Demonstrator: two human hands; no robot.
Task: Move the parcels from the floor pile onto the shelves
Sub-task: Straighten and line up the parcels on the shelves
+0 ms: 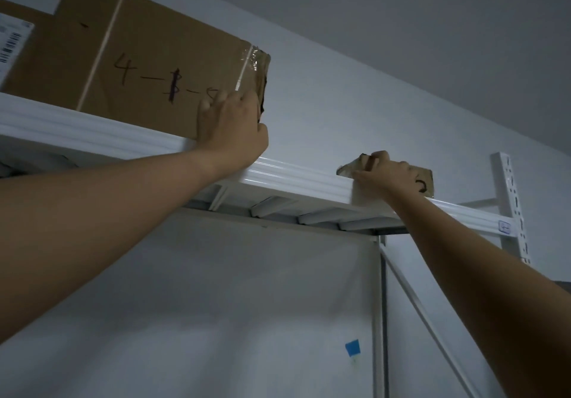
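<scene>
Two bare forearms reach up from the lower edges of the view toward the top shelf (296, 178) of a white metal rack. The left grip (230, 125) is closed on the lower right corner of the large box (139, 57), with bent fingers against its front face and the thumb at the side edge. The right grip (386, 175) holds the small parcel (425, 181), fingers curled over its top and thumb along its near side.

The large box sits on the shelf at the left, its front bottom edge at the shelf's front rail; its face bears handwritten black marks beginning with a 4, a pale tape strip runs down it, and clear tape wraps its crumpled right corner. The small parcel lies on the same shelf toward the right end, well apart from the large box, a pale part of it overhanging the rail; a dark mark shows on its brown side. A second box (34, 57) with a barcode label (12, 42) stands just beside the large one at the far left. The perforated upright (513, 199) rises at the right; a small tag (504, 227) sits on the rail near it. Blue tape (353, 348) is stuck to the white panel below.
</scene>
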